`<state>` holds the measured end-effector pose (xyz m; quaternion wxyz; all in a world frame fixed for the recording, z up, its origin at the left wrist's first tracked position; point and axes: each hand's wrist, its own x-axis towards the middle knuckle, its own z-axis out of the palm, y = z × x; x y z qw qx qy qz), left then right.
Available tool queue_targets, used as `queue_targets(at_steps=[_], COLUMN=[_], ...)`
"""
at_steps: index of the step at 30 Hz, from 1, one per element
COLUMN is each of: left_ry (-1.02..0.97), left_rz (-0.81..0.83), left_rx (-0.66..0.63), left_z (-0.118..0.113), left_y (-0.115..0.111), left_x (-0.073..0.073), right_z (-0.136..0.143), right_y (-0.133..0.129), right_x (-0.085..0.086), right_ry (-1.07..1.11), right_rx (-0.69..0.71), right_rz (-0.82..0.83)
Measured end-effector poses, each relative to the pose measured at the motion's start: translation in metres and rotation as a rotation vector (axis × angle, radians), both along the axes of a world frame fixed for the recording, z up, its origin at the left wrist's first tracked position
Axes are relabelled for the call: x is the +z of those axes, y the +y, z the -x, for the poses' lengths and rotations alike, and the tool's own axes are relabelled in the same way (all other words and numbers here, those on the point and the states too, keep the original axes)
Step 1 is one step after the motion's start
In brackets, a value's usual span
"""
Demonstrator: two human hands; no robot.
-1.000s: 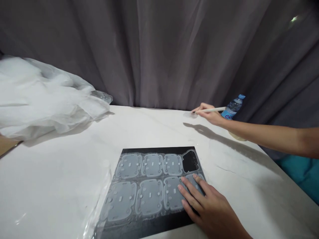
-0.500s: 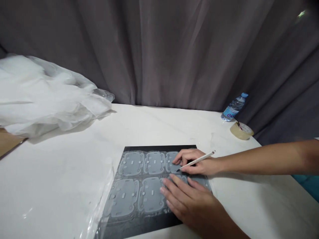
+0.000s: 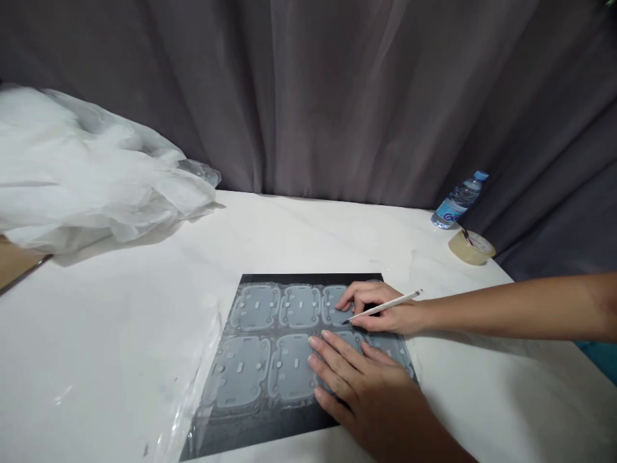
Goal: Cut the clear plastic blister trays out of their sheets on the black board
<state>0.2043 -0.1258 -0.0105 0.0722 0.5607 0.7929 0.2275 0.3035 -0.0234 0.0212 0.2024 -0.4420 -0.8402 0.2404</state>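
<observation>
Panelled sheet (image 3: 270, 347), black-backed under clear film, gray rounded panels in two rows; lies flat near the table's front, the rows running left to right, roughly along the far edge; white pen-like tool (image 3: 393, 302), slim, dark tip touching or just over the upper row's third panel, long axis slanting from that tip up and rightward to its tail; right hand (image 3: 398, 317), reaching in from the right, fingers curled, the tool pinched between them; left hand (image 3: 361, 386), palm down on the lower row, fingers spread, grasping nothing; white table (image 3: 299, 231), faintly marbled; tape roll (image 3: 465, 253), flat, just beside the blue-capped bottle (image 3: 457, 200); bunched white plastic (image 3: 96, 173), far left; dark gray curtain (image 3: 313, 96), hanging in folds behind everything.
</observation>
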Motion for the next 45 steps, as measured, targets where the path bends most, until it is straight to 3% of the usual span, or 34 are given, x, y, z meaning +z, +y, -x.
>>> queue_targets(at_steps=[5, 12, 16, 22, 25, 27, 29, 32, 35, 38, 41, 45], left_ry=[0.007, -0.084, -0.104, -0.112, -0.109, -0.100, -0.079, -0.055, -0.080, -0.114, -0.131, -0.284], left_rz=[-0.002, -0.043, -0.078, -0.113, -0.132, -0.137, -0.141, -0.133, -0.119, -0.123, -0.135, -0.160], left_rx=[-0.013, 0.022, 0.021, 0.025, 0.019, 0.023, 0.026, 0.031, 0.040, 0.041, 0.051, 0.174], left_z=[0.000, -0.004, -0.005, -0.004, -0.003, -0.003, -0.003, -0.003, -0.003, -0.003, -0.004, -0.008], left_y=[-0.001, -0.001, 0.000, 0.001, 0.001, 0.002, 0.002, 0.002, 0.002, 0.000, 0.001, 0.023], left_x=[0.000, 0.002, 0.003, 0.004, 0.003, 0.003, 0.003, 0.003, 0.001, 0.000, 0.005, 0.030], right_z=[-0.001, 0.002, -0.006, -0.014, -0.012, -0.016, -0.026, -0.054, -0.082, -0.098, -0.098, -0.082], right_y=[0.000, -0.004, -0.009, -0.001, 0.005, 0.014, 0.032, 0.078, 0.130, 0.159, 0.155, 0.109], right_x=[-0.001, 0.005, 0.003, -0.014, -0.015, -0.013, -0.011, -0.013, -0.023, -0.034, -0.035, -0.006], right_ry=[0.003, -0.104, -0.053, -0.042, -0.031, 0.034, 0.144, 0.377, 0.484, 0.558, 0.620, 0.669], right_rx=[-0.039, 0.013, 0.112, 0.354, 0.399, 0.322, 0.133, -0.093, -0.125, -0.122, -0.127, -0.129], right_rz=[0.083, -0.003, -0.039, -0.332, -0.329, -0.231, -0.098, 0.068, 0.113, 0.186, 0.242, 0.277])
